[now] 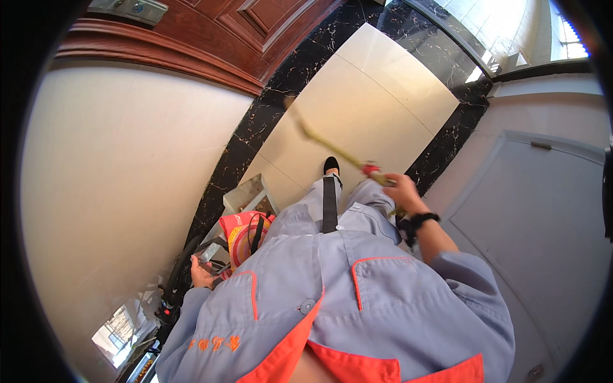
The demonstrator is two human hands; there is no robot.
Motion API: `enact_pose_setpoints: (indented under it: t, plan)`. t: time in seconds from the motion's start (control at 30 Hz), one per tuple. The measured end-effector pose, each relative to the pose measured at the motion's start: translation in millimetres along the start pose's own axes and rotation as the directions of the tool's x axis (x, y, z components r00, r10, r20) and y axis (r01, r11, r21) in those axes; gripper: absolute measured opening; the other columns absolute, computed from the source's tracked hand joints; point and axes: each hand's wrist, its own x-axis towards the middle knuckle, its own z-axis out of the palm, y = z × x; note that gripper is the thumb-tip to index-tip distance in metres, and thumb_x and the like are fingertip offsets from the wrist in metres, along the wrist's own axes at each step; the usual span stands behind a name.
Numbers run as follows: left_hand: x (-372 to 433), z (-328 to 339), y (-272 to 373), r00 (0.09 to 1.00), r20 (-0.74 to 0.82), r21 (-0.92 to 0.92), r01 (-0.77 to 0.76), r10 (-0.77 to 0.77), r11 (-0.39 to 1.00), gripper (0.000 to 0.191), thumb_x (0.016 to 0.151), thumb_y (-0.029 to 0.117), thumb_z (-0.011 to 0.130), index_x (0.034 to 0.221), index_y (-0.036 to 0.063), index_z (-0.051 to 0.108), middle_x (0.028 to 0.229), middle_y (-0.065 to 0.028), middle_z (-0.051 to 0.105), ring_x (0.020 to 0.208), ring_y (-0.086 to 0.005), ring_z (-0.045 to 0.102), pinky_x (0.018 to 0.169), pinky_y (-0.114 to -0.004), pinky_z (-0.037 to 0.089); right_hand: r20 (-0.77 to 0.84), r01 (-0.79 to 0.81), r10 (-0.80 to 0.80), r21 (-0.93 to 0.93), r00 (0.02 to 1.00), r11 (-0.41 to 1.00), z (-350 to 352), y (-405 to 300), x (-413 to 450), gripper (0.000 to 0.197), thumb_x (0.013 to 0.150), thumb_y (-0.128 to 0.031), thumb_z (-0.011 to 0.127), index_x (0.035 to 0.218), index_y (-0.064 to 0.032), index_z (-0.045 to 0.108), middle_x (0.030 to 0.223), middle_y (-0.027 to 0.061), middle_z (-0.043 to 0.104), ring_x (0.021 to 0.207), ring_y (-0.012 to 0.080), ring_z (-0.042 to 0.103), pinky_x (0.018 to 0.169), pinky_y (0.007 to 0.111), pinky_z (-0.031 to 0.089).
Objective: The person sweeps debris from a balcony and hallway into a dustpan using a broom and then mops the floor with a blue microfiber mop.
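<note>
My right hand (404, 192) grips one end of a yellow-green stick (335, 146) with a red binding near my fingers. The stick slants away over the floor tiles, and its far end is blurred. At my left side, my left hand (202, 274) has its fingers partly curled beside a metal frame; whether it holds the frame cannot be told. A red patterned bag (246, 234) with dark straps hangs by my left hip. Just beyond it stands a metal pan or box (243, 194) with dirt inside.
Pale tiles (368, 91) have a black marble border (244, 127). A reddish-brown panelled door (234, 33) is at upper left, beside a cream wall (129, 143). A grey door (541, 210) stands at right. Dark equipment (167, 306) lies at lower left. One black shoe (331, 165) shows.
</note>
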Motion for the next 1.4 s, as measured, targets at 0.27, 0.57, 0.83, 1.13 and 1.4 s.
enact_pose_setpoints:
  t: [0.27,0.57,0.83,1.13,1.4]
  plan:
    - [-69.8,41.2,20.6,0.983,-0.124,-0.051,-0.144,0.136,0.988,0.048,0.077,0.062,0.044,0.102,0.0218,0.050,0.089,0.0042,0.054,0.077,-0.0114,0.048,0.070,-0.049,0.037,-0.086,-0.121,0.111,-0.115,0.990,0.986,20.6,-18.5,94.6,0.031,0.064,-0.028,0.067,0.088,-0.0085,0.066,0.074,0.0140,0.063,0.068,0.0238,0.063,0.062,0.031,0.049]
    - [-89.9,29.2,8.7,0.955,-0.296,-0.225,-0.094,0.023,0.970,0.046,0.075,0.061,0.049,0.090,0.0182,0.056,0.073,0.0029,0.054,0.068,-0.0130,0.051,0.066,-0.059,0.040,-0.531,-0.375,0.420,0.196,0.736,0.906,-245.2,140.6,-14.8,0.022,0.063,-0.013,0.059,0.082,-0.0033,0.066,0.053,0.0010,0.052,0.046,0.0088,0.047,0.044,0.026,0.037]
    - [-128.9,57.7,-78.7,0.857,-0.450,-0.496,-0.008,-0.250,0.868,0.046,0.069,0.064,0.053,0.073,0.0184,0.050,0.057,-0.0014,0.044,0.055,-0.0189,0.045,0.059,-0.043,0.039,-0.416,-0.223,0.395,0.403,0.819,0.888,-262.7,95.9,-82.2,0.026,0.071,-0.009,0.062,0.095,0.0014,0.057,0.061,0.0006,0.051,0.050,0.0085,0.047,0.044,0.022,0.036]
    - [-86.0,66.0,-186.0,0.946,-0.300,-0.479,-0.038,-0.123,0.877,0.023,0.083,0.038,0.053,0.080,0.0155,0.052,0.069,0.0017,0.051,0.055,-0.0125,0.047,0.052,-0.026,0.040,0.473,0.039,0.013,-0.100,0.881,0.994,-87.8,-40.9,112.6,0.025,0.075,-0.023,0.061,0.090,-0.0030,0.063,0.064,0.0006,0.055,0.054,0.0081,0.048,0.047,0.023,0.038]
    - [-160.4,91.3,-163.5,0.950,-0.226,-0.459,0.091,-0.215,0.884,0.031,0.081,0.050,0.050,0.088,0.0200,0.053,0.072,0.0049,0.046,0.071,-0.0118,0.044,0.068,-0.041,0.036,0.160,0.062,0.006,-0.421,0.987,0.905,6.5,-96.1,201.2,0.050,0.067,-0.049,0.061,0.071,-0.0003,0.064,0.061,0.0118,0.060,0.056,0.0223,0.059,0.055,0.032,0.048]
